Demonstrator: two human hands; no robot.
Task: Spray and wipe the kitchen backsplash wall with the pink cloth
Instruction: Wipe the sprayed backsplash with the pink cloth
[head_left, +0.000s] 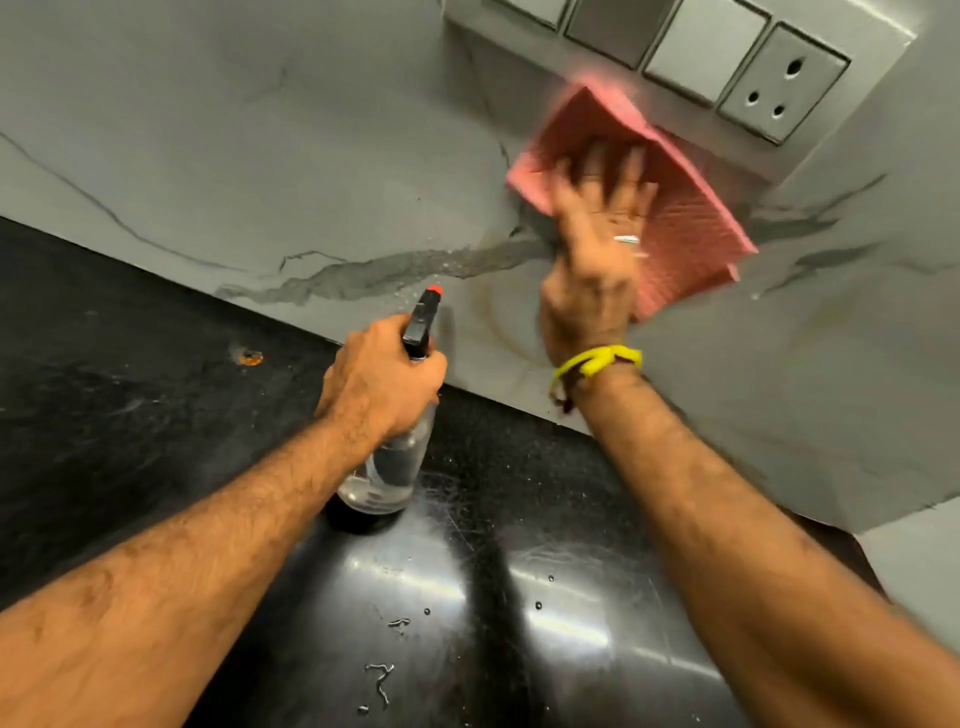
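The pink cloth (691, 228) lies flat against the grey marble backsplash wall (260, 156), just below a switch panel. My right hand (597, 244) presses on it with fingers spread, blurred by motion; a yellow band circles the wrist. My left hand (384, 379) grips the neck of a clear spray bottle (389, 467) with a black head and red nozzle. The bottle stands on the black countertop (130, 415) close to the wall. Wet streaks and droplets show on the wall between the bottle and the cloth.
A grey switch panel with a socket (727, 62) sits above the cloth, its lower edge touching the cloth's top. A side wall (909, 260) closes the corner at the right. Water drops (384, 675) and an orange speck (252, 357) lie on the countertop.
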